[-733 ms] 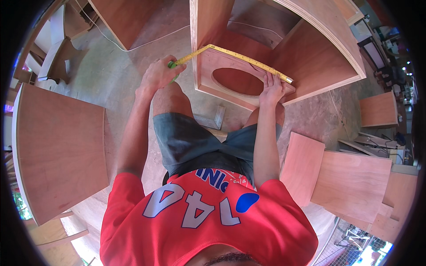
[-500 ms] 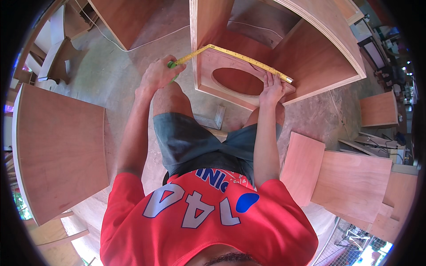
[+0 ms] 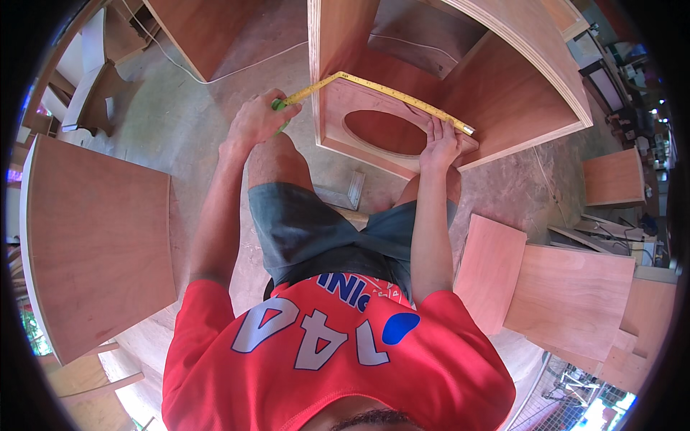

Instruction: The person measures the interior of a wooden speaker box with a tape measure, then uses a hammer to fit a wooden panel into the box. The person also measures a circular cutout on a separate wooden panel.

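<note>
A yellow tape measure point(image 3: 388, 90) runs across a panel with a round hole point(image 3: 334, 118) inside a wooden box point(image 3: 519, 61). Its blade bends at the box's left wall and slants down to the green case. My left hand point(image 3: 255, 118) is closed around that case, just left of the box and above my knee. At the other end, my right hand point(image 3: 440, 146) lies against the panel, fingertips touching the blade near its metal end hook. Its fingers are stretched out. The palm hides part of the panel's lower edge.
A large plywood box point(image 3: 100, 248) stands at my left. Flat plywood boards point(image 3: 564, 294) lie at my right, with a smaller wooden box point(image 3: 613, 177) beyond them. A white cable point(image 3: 251, 70) trails over the concrete floor. A small wood offcut point(image 3: 355, 188) lies between my knees.
</note>
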`<state>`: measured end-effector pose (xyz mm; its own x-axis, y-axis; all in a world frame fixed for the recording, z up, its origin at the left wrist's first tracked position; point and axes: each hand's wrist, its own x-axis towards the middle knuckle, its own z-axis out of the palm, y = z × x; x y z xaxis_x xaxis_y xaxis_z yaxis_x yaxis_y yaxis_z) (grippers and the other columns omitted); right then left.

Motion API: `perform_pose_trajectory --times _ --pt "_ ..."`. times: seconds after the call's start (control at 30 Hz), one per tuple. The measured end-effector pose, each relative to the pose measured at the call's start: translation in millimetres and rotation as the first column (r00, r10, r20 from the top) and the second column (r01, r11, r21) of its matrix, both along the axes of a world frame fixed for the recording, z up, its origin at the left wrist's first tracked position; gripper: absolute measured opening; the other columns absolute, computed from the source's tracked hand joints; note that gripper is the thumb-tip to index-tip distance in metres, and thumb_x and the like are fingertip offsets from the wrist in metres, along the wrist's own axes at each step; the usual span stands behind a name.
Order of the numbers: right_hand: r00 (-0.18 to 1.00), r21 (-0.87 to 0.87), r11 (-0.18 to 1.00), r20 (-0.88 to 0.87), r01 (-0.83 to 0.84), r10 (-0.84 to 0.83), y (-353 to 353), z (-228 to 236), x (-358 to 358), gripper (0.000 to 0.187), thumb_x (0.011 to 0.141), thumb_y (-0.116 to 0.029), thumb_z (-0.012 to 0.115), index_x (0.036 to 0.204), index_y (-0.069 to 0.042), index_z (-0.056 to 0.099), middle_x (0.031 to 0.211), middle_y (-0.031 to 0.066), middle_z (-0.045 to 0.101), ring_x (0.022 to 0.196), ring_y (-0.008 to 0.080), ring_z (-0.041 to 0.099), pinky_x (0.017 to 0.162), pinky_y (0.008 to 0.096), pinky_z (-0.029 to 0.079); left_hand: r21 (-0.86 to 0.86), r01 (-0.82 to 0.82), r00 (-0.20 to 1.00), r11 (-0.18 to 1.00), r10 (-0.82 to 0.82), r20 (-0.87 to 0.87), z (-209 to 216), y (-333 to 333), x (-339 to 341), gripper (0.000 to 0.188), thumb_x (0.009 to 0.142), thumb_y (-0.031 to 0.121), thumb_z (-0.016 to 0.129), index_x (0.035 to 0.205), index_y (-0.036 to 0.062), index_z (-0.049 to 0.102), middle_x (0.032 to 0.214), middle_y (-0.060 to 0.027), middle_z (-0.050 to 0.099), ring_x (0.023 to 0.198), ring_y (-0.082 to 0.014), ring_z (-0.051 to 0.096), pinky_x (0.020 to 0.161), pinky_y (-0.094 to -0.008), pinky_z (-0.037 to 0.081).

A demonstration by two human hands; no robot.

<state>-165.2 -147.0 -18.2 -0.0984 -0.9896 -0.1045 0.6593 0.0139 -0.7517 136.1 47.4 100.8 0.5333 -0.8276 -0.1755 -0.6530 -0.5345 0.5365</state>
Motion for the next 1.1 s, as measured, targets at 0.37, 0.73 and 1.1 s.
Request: perform_pose_trajectory --times 0.37,0.73,1.1 --pt "1.000 -0.001 1.000 0.011 -0.014 0.014 1.2 3.2 0.7 0.014 0.100 -0.014 0.060 0.111 -0.013 0.052 0.113 0.0060 0.064 0.107 0.0231 0.066 0.098 0.0392 0.052 0.028 -0.019 0.999 0.999 0.020 -0.036 5.0 1.5 -4.2 0.053 0.089 0.053 0.064 0.120 0.0111 0.068 0.101 -0.0149 0.073 0.101 -0.0321 0.069 0.091 -0.0421 0.052" --pt "1.000 0.005 1.000 0.028 0.000 -0.001 -0.6 -2.0 0.8 0.018 0.100 -0.010 0.059 0.112 -0.014 0.047 0.115 0.0090 0.066 0.107 0.0251 0.067 0.095 0.0392 0.053 -0.040 -0.002 0.999 0.999 0.000 -0.045 -5.1 3.2 -0.2 0.054 0.086 0.054 0.067 0.118 0.0107 0.068 0.107 -0.0216 0.069 0.107 -0.0395 0.064 0.093 -0.0450 0.049" --pt "0.995 0.021 0.999 0.095 0.038 -0.039 4.1 5.9 3.4 0.012 0.099 -0.013 0.062 0.105 -0.013 0.052 0.113 0.0104 0.069 0.102 0.0231 0.068 0.090 0.0379 0.056 -0.070 -0.026 0.994 0.997 0.019 -0.109 11.2 2.4 -15.2 0.052 0.086 0.046 0.070 0.118 0.0046 0.066 0.089 -0.0140 0.068 0.067 -0.0226 0.067 0.055 -0.0351 0.053"
